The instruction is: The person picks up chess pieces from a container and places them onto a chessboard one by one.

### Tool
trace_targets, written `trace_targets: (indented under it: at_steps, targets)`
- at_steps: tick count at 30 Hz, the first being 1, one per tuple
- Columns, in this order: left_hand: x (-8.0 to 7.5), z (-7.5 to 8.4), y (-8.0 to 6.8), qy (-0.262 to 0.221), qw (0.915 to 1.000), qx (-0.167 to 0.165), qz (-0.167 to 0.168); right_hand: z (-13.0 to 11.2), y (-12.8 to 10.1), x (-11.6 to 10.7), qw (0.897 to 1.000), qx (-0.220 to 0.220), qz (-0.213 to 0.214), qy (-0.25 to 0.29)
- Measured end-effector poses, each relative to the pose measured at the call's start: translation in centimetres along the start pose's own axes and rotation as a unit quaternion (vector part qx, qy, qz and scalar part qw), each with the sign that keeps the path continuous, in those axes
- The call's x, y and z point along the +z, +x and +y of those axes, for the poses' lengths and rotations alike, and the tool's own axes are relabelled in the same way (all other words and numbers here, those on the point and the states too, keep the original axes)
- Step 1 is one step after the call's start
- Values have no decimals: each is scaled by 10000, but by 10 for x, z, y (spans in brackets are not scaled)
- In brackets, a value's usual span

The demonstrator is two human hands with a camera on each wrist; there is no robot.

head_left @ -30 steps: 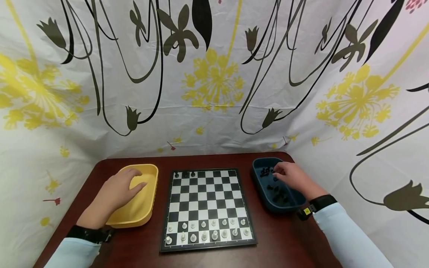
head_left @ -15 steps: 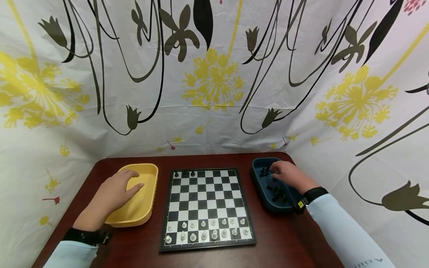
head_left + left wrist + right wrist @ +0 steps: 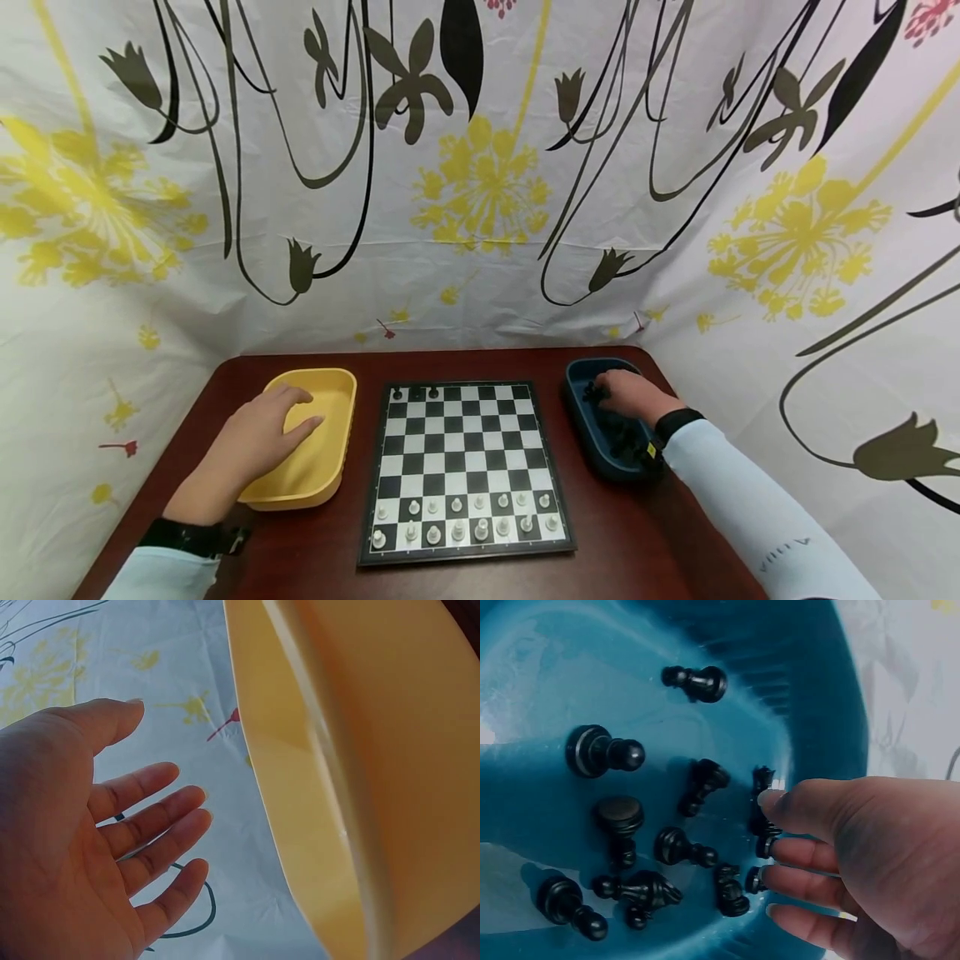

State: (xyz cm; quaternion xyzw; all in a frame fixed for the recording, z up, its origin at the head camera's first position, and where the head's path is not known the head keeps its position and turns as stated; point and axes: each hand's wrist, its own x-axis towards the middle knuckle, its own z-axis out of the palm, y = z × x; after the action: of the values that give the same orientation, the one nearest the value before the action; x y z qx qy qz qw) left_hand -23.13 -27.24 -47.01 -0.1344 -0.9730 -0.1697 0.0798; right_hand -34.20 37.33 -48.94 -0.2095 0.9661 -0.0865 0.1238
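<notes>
A chessboard (image 3: 465, 467) lies in the middle of the dark red table (image 3: 465, 362). White pieces (image 3: 461, 515) fill its two near rows, and two black pieces (image 3: 432, 390) stand on the far row. My right hand (image 3: 626, 393) reaches into the blue tray (image 3: 581, 408) on the right. In the right wrist view the right hand (image 3: 769, 821) pinches a black chess piece (image 3: 763, 780) between thumb and fingers, among several loose black pieces (image 3: 600, 750). My left hand (image 3: 262, 433) rests open on the left rim of the yellow tray (image 3: 326, 442); the left hand (image 3: 146, 784) has straight, spread fingers.
A flower-print cloth (image 3: 480, 183) hangs close around the table at the back and both sides. The yellow tray (image 3: 360, 750) shows nothing inside. Strips of bare tabletop separate the board from each tray.
My right hand has slid deeper into the blue tray, toward its far end, and its fingers have closed around a black piece. The left hand has barely moved.
</notes>
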Motion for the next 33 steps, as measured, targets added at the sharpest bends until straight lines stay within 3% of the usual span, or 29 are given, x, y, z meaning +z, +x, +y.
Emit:
trace_targets:
  at_steps: [12, 24, 33]
  targets:
    - [0, -3, -4, -34, 10000, 5, 28, 5, 3, 8, 10000, -38, -62, 5]
    - [0, -8, -8, -58, 9999, 34, 105, 22, 11, 11, 9980, -596, -61, -221]
    - [-2, -9, -9, -79, 9999, -21, 115, 11, 5, 6, 9999, -55, 51, -101]
